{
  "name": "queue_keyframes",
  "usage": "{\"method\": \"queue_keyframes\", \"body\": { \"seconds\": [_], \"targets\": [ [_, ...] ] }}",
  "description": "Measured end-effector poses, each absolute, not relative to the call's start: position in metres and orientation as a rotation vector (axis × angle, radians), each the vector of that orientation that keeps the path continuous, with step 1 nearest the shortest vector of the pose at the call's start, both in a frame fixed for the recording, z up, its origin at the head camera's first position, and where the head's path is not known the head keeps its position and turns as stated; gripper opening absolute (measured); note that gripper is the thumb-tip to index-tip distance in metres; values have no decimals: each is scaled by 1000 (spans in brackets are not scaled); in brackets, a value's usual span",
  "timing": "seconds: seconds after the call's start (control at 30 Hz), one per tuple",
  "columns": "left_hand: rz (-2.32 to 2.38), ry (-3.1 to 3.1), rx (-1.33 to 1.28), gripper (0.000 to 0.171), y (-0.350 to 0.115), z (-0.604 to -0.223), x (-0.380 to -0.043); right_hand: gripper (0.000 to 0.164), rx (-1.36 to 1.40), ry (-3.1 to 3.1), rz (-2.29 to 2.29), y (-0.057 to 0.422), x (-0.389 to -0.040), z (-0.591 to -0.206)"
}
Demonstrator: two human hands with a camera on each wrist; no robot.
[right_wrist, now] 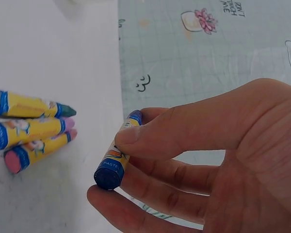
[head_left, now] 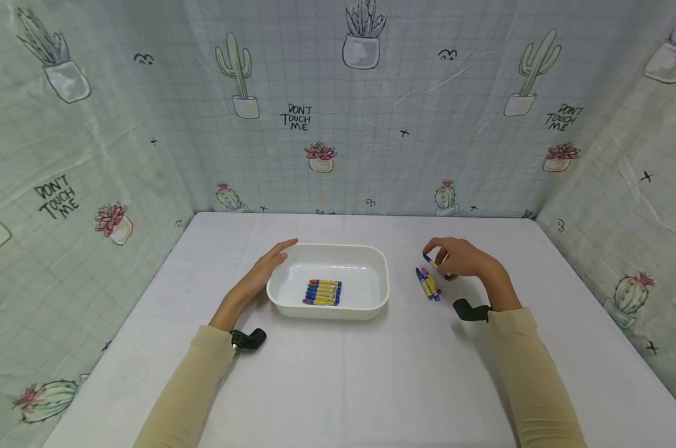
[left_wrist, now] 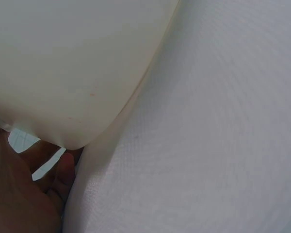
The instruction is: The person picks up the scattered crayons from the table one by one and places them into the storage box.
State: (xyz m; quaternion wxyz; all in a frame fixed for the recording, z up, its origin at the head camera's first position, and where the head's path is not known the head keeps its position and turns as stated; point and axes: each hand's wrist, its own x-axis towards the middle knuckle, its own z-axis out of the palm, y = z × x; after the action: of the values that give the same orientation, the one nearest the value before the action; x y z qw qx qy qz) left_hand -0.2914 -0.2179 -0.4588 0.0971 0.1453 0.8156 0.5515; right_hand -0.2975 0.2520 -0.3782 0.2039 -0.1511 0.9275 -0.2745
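A white tray [head_left: 329,313] stands on the table. Several oil pastels [head_left: 323,292] lie side by side inside it, their yellow-and-blue wrappers showing. My left hand [head_left: 262,274] holds the tray's left end, thumb at the rim and fingers along the outside wall; the left wrist view shows it partly behind the tray wall. Right of the tray, my right hand [head_left: 464,256] pinches a dark blue oil pastel [right_wrist: 114,162] between thumb and fingers, raised over the table. Just left of that hand lie three loose oil pastels [right_wrist: 34,128]: one dark green, one purple, one pink.
White cloth covers the table [head_left: 338,379]. Patterned curtains [head_left: 338,124] with cactus drawings enclose the back and both sides. Black wrist cameras [head_left: 471,310] are strapped to both forearms.
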Motion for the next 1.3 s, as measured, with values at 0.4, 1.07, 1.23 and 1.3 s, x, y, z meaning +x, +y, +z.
{"method": "queue_keyframes", "body": {
  "seconds": [0.4, 1.07, 1.23, 1.3],
  "targets": [
    [1633, 2407, 430, 51, -219, -459, -291, 49, -524, 2608, -709, 222, -308, -355],
    [1636, 2403, 435, 51, -222, -459, -294, 49, -683, 2574, -594, 154, -318, -318],
    [1628, 2408, 423, 50, -221, -459, -294, 48, -713, 2547, -536, 136, -319, -315],
    [1628, 2410, 421, 50, -221, -460, -294, 46, -726, 2542, -515, 130, -320, -314]
  ]
}}
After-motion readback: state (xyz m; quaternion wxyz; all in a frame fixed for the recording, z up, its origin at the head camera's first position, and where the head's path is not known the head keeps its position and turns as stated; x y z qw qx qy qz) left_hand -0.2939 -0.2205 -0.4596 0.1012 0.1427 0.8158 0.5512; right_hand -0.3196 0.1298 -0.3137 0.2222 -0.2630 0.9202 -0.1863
